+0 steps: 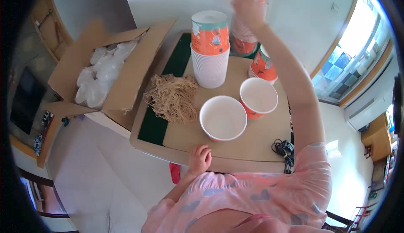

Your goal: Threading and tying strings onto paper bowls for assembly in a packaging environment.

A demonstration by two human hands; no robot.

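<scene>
Tugging sideways could topple the tall nested stack of orange-and-teal paper tubs (243, 35) on the tan bench's (187, 142) far side, where the blurred right hand's (248, 9) fingers' grip cannot be told, while the left hand's (199, 159) fingers curl loosely, palm hidden.

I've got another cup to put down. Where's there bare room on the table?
Bare tabletop lies between the nearest open cup and the black cable; another patch lies between the beige strands and the front edge. It's crowded at the back, around the tall cup stack and right hand.
</scene>
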